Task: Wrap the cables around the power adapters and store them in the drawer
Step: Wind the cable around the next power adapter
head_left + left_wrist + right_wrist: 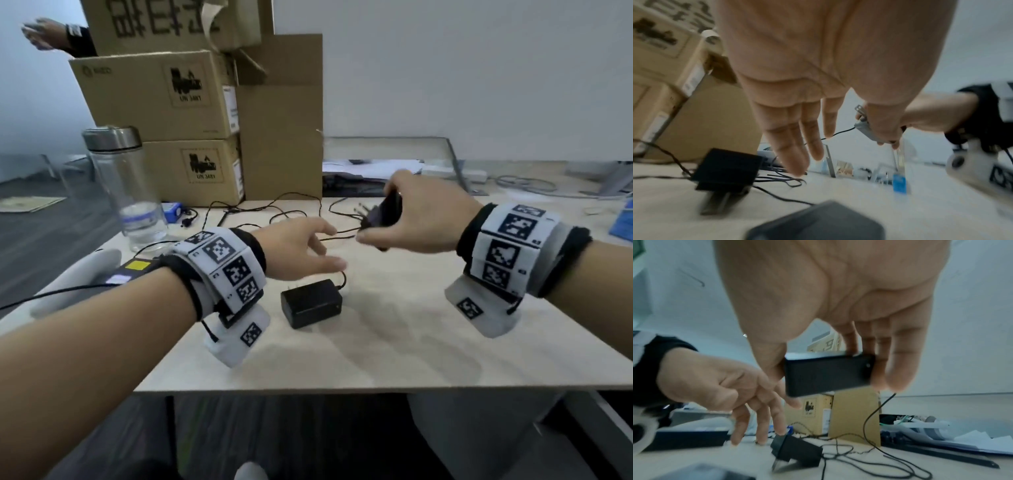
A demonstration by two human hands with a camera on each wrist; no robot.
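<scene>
My right hand [376, 226] holds a black power adapter [385, 214] above the table, thumb on one side and fingers on the other, prongs pointing left. In the right wrist view the same adapter [828, 374] fills the grip, and its thin black cable [873, 415] hangs down to the table. My left hand [318, 250] hovers open, fingers straight [797, 146], close to that cable; whether it touches the cable is unclear. A second black adapter [310, 303] lies on the table below my left hand, its cable [274, 212] strewn in loops behind. No drawer is in view.
Stacked cardboard boxes [161, 102] stand at the back left, with a clear water bottle [126, 185] in front of them. A grey handheld device [85, 274] lies at the left table edge. A clear stand [394, 164] and papers sit behind. Another person's hand [44, 34] shows at the far left.
</scene>
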